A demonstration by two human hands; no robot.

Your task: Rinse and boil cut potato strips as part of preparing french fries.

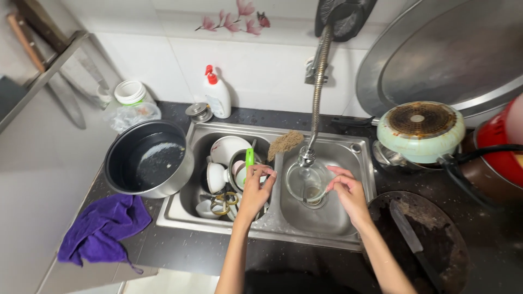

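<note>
Nearest us, our right hand (347, 190) pinches the rim of a clear glass bowl (306, 185), grip clenched on it, under the faucet (306, 156) in the right basin of the steel sink (332, 220). Our left hand (256, 188) hovers over the left basin, fingers loosely curled by a green utensil handle (249, 159) among piled dishes (223, 158). A purple cloth (103, 228) lies on the worktop's left.

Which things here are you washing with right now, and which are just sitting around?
In use:
- clear glass bowl, held under the tap by the right hand
- tap hose
- green-handled tool, by the left hand

Sitting around:
- black pot
- purple cloth
- soap bottle
- knife on the round board
- dishes piled in the left sink
</note>
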